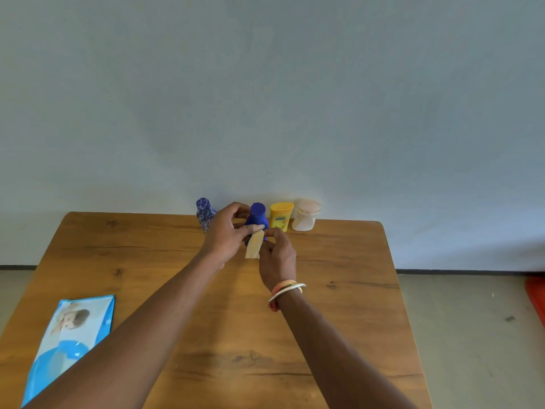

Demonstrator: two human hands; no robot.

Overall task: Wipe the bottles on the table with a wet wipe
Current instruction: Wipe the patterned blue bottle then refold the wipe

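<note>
**Table stock: four containers, one wipe, one wipe pack**

Containers, count 4, in one row along the far edge of the wooden table (339,290), all upright.
- Item 1: patterned blue-and-white bottle (204,212), left end of the row. No readable writing.
- Item 2: plain blue bottle (258,216), capped, next along, partly hidden by the hands. No label shows.
- Item 3: yellow jar (281,215) with a yellow lid. The label has a dark blue band, and its text is too small to read.
- Item 4: pale translucent jar (306,215), right end, just beside the yellow jar. No writing visible.

Wet wipe (255,245), count 1: folded into a narrow strip and held above the table just in front of the plain blue bottle.

Left hand (227,234): fingers curled, thumb and finger pinching the top of the wipe. Whether it also touches the bottle cannot be told.

Right hand (277,258): fingertips pinching the wipe's right side. Bangles (284,292) are on the wrist.

Wet wipe pack (69,335), count 1: blue and white, printed with a child's picture, lying flat at the near left corner. No brand is legible.

Off the table: a red object (536,299) on the floor, at the right.
</note>
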